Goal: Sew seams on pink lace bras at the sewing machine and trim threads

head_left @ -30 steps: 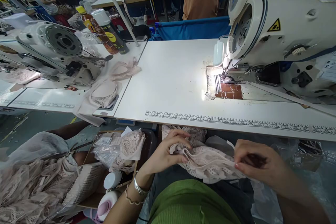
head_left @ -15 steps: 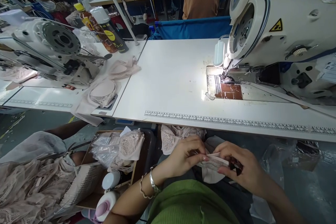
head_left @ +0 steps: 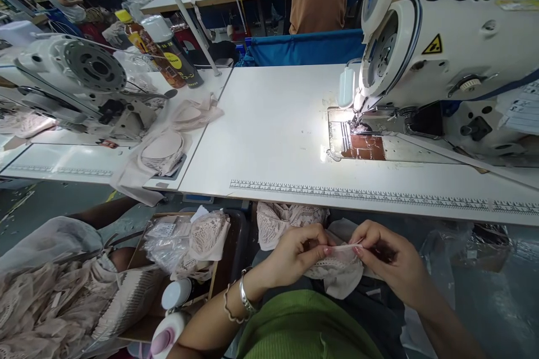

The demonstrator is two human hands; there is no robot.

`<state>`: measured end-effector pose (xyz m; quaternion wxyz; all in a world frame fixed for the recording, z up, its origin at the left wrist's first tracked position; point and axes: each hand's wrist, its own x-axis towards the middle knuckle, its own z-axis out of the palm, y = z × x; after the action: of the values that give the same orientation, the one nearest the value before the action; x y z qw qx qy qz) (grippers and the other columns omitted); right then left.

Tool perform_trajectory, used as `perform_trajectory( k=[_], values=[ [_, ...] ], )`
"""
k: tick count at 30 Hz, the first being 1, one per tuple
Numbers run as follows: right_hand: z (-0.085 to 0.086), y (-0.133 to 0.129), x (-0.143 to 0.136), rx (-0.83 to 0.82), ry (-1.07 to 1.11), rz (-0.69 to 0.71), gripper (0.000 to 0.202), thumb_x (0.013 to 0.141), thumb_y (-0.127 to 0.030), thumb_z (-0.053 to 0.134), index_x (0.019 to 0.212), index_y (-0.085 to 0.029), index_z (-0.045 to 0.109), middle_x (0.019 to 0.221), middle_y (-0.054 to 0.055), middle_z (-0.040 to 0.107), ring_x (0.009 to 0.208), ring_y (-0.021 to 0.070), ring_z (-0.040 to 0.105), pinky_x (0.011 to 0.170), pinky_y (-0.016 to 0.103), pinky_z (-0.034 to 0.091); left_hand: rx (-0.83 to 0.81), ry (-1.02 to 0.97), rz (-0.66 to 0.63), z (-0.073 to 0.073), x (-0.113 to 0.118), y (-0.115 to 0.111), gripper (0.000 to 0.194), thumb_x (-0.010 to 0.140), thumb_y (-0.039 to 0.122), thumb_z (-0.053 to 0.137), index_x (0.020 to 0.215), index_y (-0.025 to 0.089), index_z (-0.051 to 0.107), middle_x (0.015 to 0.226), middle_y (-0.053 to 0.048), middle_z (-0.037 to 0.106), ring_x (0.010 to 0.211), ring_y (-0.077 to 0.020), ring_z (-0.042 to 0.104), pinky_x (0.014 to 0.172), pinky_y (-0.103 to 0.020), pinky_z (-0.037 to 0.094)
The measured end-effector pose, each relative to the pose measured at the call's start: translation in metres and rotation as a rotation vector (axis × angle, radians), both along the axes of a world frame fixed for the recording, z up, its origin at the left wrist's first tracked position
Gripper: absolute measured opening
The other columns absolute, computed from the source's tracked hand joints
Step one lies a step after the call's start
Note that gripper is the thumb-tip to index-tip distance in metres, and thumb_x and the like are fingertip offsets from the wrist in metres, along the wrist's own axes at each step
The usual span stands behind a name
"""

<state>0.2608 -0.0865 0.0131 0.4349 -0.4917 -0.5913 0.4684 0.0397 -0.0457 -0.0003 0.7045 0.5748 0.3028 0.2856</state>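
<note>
Over my lap, my left hand (head_left: 301, 255) and my right hand (head_left: 385, 258) pinch the top edge of a beige lace bra piece (head_left: 339, 274) between thumbs and fingers. The edge is stretched level between them, and the rest of the fabric hangs below. Just beyond my left hand, more beige lace bra cups (head_left: 273, 224) lie under the table's front edge. On the table ahead to the right stands a white sewing machine (head_left: 455, 56), its needle area lit. Both hands are below the tabletop, apart from the machine.
A printed ruler runs along the front edge of the white table (head_left: 261, 123). At left are a second sewing machine (head_left: 84, 78) and a bra (head_left: 162, 151). A box (head_left: 219, 275) of lace cups and bottles stands by my left arm. Other people sit farther off.
My right hand has turned, and its fingers now pinch the edge of the bra piece. The fabric has dropped open below the hands. A dark object by the right fingers no longer shows.
</note>
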Motion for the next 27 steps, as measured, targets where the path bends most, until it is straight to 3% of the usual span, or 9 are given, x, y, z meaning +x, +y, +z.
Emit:
perform_trajectory(
  k=[4, 9, 12, 16, 18, 21, 22, 24, 27],
  values=[
    [-0.001, -0.002, -0.002, -0.016, 0.022, -0.036, 0.027, 0.096, -0.035, 0.064, 0.074, -0.023, 0.056, 0.08, 0.003, 0.063, 0.058, 0.0121, 0.054, 0.049, 0.023, 0.043, -0.061, -0.026, 0.016, 0.003, 0.005, 0.002, 0.037, 0.092, 0.043, 0.065, 0.073, 0.018, 0.047, 0.081, -0.006, 0.065, 0.056, -0.0078, 0.038, 0.05, -0.02, 0.03],
    [0.001, -0.007, -0.014, -0.016, -0.067, -0.088, 0.017, 0.097, -0.037, 0.063, 0.089, -0.025, 0.053, 0.074, -0.001, 0.062, 0.049, 0.0106, 0.049, 0.045, 0.023, 0.041, 0.085, 0.073, 0.066, 0.006, 0.017, -0.001, 0.027, 0.084, 0.038, 0.076, 0.096, 0.017, 0.064, 0.091, -0.008, 0.07, 0.076, -0.0164, 0.063, 0.064, -0.024, 0.047],
    [0.003, -0.008, -0.017, 0.06, -0.17, -0.117, 0.016, 0.098, -0.039, 0.062, 0.093, -0.024, 0.056, 0.07, -0.001, 0.061, 0.049, 0.0114, 0.051, 0.045, 0.023, 0.042, 0.151, 0.163, 0.12, 0.003, 0.023, -0.004, 0.029, 0.086, 0.045, 0.073, 0.081, 0.016, 0.071, 0.077, -0.007, 0.071, 0.071, -0.0176, 0.063, 0.063, -0.025, 0.046],
    [-0.001, -0.009, -0.006, 0.277, -0.315, -0.291, 0.022, 0.101, -0.042, 0.056, 0.093, -0.023, 0.064, 0.086, 0.005, 0.066, 0.057, 0.0133, 0.057, 0.051, 0.026, 0.047, 0.005, 0.184, 0.169, 0.0, 0.025, -0.002, 0.04, 0.084, 0.052, 0.072, 0.07, 0.015, 0.072, 0.066, -0.005, 0.068, 0.06, -0.0144, 0.055, 0.055, -0.024, 0.038],
    [-0.006, -0.01, 0.003, 0.293, -0.331, -0.306, 0.038, 0.106, -0.043, 0.043, 0.08, -0.024, 0.061, 0.071, 0.002, 0.06, 0.05, 0.0124, 0.053, 0.05, 0.026, 0.044, -0.098, 0.174, 0.166, 0.002, 0.024, 0.001, 0.042, 0.079, 0.056, 0.074, 0.071, 0.015, 0.073, 0.066, -0.006, 0.067, 0.059, -0.014, 0.053, 0.054, -0.024, 0.037],
    [-0.013, -0.012, 0.012, 0.157, -0.353, -0.217, 0.045, 0.103, -0.055, 0.045, 0.07, -0.024, 0.047, 0.051, -0.006, 0.039, 0.039, 0.0104, 0.037, 0.04, 0.025, 0.032, -0.158, 0.156, 0.164, 0.005, 0.023, 0.005, 0.045, 0.076, 0.059, 0.075, 0.072, 0.014, 0.074, 0.068, -0.007, 0.068, 0.06, -0.0144, 0.053, 0.055, -0.024, 0.038],
    [-0.013, -0.012, 0.013, 0.096, -0.364, -0.161, 0.046, 0.1, -0.06, 0.047, 0.071, -0.025, 0.048, 0.052, -0.006, 0.04, 0.039, 0.0105, 0.035, 0.039, 0.025, 0.03, -0.159, 0.155, 0.165, 0.005, 0.023, 0.005, 0.045, 0.076, 0.059, 0.075, 0.073, 0.014, 0.075, 0.068, -0.007, 0.067, 0.061, -0.0144, 0.053, 0.055, -0.024, 0.038],
    [-0.012, -0.011, 0.011, -0.001, -0.336, -0.041, 0.047, 0.1, -0.063, 0.043, 0.077, -0.024, 0.055, 0.063, -0.002, 0.053, 0.048, 0.013, 0.047, 0.044, 0.025, 0.038, -0.154, 0.158, 0.165, 0.006, 0.023, 0.005, 0.046, 0.077, 0.059, 0.075, 0.073, 0.013, 0.075, 0.067, -0.007, 0.067, 0.06, -0.0142, 0.052, 0.054, -0.024, 0.038],
    [-0.008, -0.005, 0.006, -0.077, -0.237, 0.051, 0.042, 0.105, -0.053, 0.039, 0.089, -0.023, 0.065, 0.083, 0.005, 0.066, 0.072, 0.0188, 0.064, 0.063, 0.027, 0.051, -0.147, 0.162, 0.159, 0.005, 0.025, 0.004, 0.047, 0.077, 0.06, 0.074, 0.075, 0.013, 0.076, 0.067, -0.007, 0.066, 0.059, -0.0137, 0.05, 0.053, -0.024, 0.036]
  ],
)
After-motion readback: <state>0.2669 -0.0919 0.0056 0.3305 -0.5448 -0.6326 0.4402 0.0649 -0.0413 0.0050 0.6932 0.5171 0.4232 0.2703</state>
